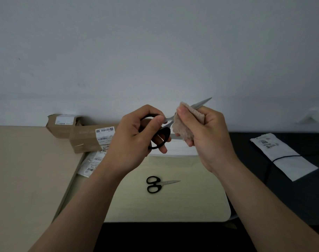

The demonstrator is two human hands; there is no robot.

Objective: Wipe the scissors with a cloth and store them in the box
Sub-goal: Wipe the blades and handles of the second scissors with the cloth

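Observation:
My left hand (137, 135) grips the black handles of a large pair of scissors (162, 135), held up above the table with the blades pointing up and to the right. My right hand (206, 131) holds a beige cloth (186, 124) folded around the blades; only the steel tip (204, 102) sticks out beyond the cloth. A smaller pair of black-handled scissors (157, 184) lies flat on the pale board (173, 206) below my hands, blades pointing right. A white box (175, 148) sits behind my hands, mostly hidden.
Two brown cardboard parcels (86, 135) with labels lie at the back left, with a white labelled bag (90, 164) in front of them. A white pouch (284, 155) and a black cable (286, 158) rest on the dark surface at right. The wall is close behind.

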